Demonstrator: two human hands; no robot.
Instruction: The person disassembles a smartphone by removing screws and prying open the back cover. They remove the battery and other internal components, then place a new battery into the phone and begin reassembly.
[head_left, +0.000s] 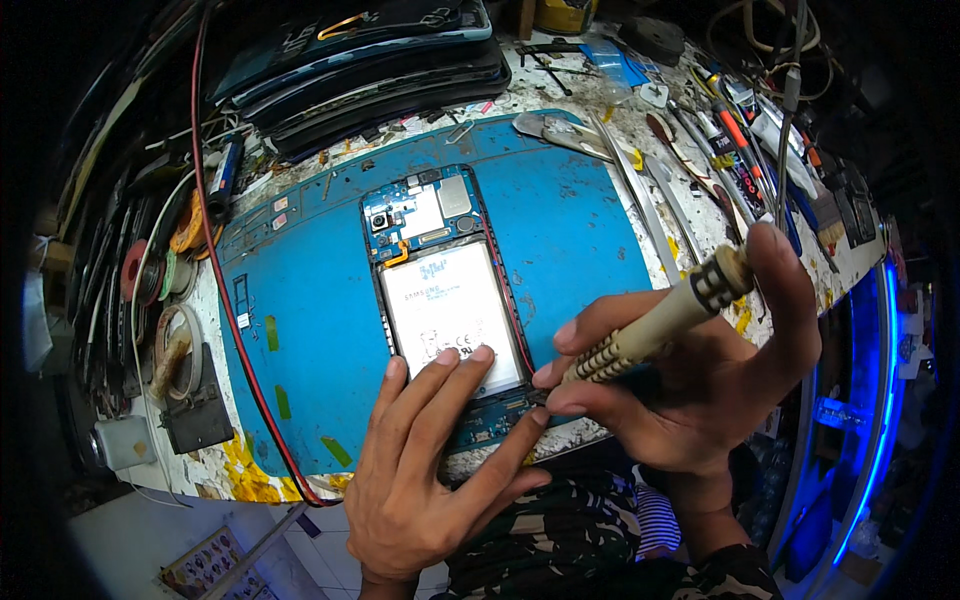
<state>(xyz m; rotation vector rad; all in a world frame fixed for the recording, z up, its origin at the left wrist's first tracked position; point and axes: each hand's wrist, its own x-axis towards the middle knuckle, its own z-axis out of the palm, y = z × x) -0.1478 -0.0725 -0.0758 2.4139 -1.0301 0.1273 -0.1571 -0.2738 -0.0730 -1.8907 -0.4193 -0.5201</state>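
An opened smartphone (478, 192) lies in the middle of the blue mat, its circuit board bare at the far end. Its white battery (455, 310) fills the centre. My left hand (415, 475) is spread over the near end, with several fingertips on the battery and the index finger near the lower edge. In my right hand (690, 400) is what looks like a screwdriver (650, 325) with a beige, ridged handle, slanting down toward the phone's lower right corner. A raised finger is near the handle's end. The fingers hide the tool's tip.
A blue mat (295, 340) covers the bench. Stacked phone panels (380, 85) stand at the back left. Tweezers (640, 200) and several hand tools lie to the right. A red and black cable (213, 240) crosses the left side, near solder spools (145, 270).
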